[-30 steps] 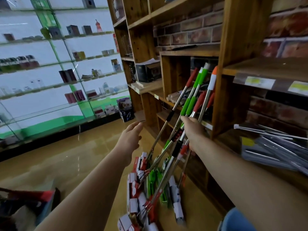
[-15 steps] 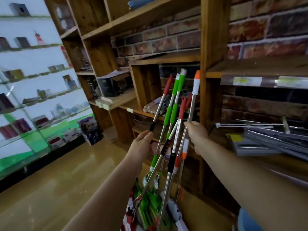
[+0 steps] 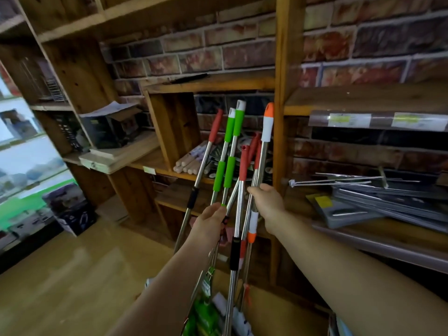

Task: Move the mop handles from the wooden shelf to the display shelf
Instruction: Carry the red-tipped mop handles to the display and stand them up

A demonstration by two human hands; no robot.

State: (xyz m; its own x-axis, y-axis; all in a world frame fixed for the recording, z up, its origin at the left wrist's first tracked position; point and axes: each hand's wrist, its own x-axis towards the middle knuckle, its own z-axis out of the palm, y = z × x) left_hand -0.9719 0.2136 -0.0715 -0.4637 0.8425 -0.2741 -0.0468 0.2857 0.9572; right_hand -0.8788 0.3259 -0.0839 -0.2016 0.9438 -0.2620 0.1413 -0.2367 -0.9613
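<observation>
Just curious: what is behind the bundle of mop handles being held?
Behind the mop handles a wooden shelf holds pale rolled sticks before a brick wall. The handles cover whatever else lies there.

A: What colours are on the shiny silver metal mop handles (image 3: 238, 209)?

B: Two carry bright green foam grips (image 3: 229, 170) with white caps. One has a white sleeve tipped orange (image 3: 268, 122). Others wear red grips (image 3: 215, 126), and some have black collars (image 3: 234, 253).

A: And behind them?

B: A warm brown wooden shelf (image 3: 281, 69) with knots, against a brick-patterned wall (image 3: 206, 54) in mottled red, grey and brown with pale mortar lines. Yellow-and-white price labels (image 3: 349, 120) sit on a shelf edge.

A: The floor (image 3: 60, 287)?

B: Glossy tan.
</observation>
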